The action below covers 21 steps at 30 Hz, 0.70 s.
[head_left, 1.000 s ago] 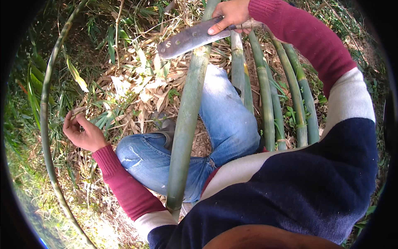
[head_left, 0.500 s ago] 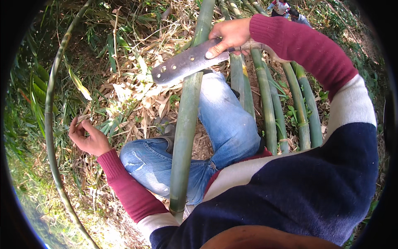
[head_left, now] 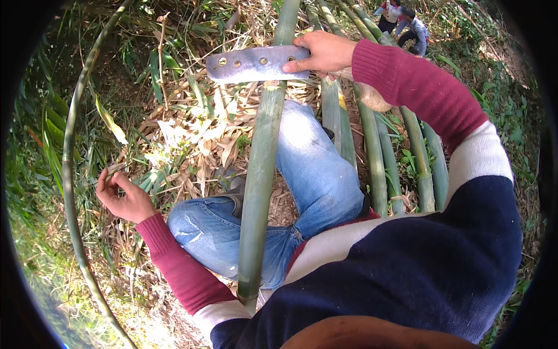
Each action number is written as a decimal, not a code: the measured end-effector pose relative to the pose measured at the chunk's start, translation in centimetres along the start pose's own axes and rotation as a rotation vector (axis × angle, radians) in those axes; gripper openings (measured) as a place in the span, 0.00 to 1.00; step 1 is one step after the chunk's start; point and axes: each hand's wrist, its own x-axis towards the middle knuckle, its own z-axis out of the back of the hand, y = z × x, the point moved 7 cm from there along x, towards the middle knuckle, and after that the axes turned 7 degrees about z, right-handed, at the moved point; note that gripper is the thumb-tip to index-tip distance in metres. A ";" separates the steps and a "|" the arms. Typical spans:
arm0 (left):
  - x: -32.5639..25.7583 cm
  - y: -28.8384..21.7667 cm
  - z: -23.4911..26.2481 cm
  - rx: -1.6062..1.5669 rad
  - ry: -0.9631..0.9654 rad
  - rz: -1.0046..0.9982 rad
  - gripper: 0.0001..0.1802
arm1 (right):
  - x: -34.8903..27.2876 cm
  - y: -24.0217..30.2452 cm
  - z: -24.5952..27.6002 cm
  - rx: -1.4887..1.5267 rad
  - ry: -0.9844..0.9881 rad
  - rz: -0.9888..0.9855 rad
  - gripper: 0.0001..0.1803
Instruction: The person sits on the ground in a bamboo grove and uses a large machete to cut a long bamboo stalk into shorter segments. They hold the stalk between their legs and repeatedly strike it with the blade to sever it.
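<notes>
My right hand [head_left: 324, 52] grips the handle of a broad steel chopping knife [head_left: 256, 63], its flat blade lying across a thick green bamboo pole [head_left: 263, 157]. The pole runs between my knees, in blue jeans [head_left: 314, 174], from the top of the view down to my lap. My left hand [head_left: 122, 195] hangs out to the left over dry leaves, fingers loosely curled, pinching what looks like a thin dry stalk.
Several more green bamboo poles [head_left: 383, 157] lie side by side to my right. A thin curved bamboo stem [head_left: 68, 174] arcs along the left. Dry leaf litter [head_left: 192, 139] covers the ground. Two people [head_left: 401, 17] stand far off at the top right.
The knife has come down and turned level across the pole, with my right hand moving left. My left hand drifted slightly right and lower.
</notes>
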 end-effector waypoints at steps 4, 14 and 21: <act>-0.1 -0.5 -0.5 0.009 0.036 -0.003 0.14 | -0.1 -3.1 0.5 0.144 -0.117 -0.153 0.44; 0.2 0.1 0.1 0.042 -0.004 -0.052 0.14 | -0.7 -1.0 -0.7 -0.051 -0.232 -0.005 0.44; 0.1 -0.7 0.3 0.065 0.006 -0.029 0.14 | -1.7 -0.8 -1.3 0.105 -0.187 -0.219 0.43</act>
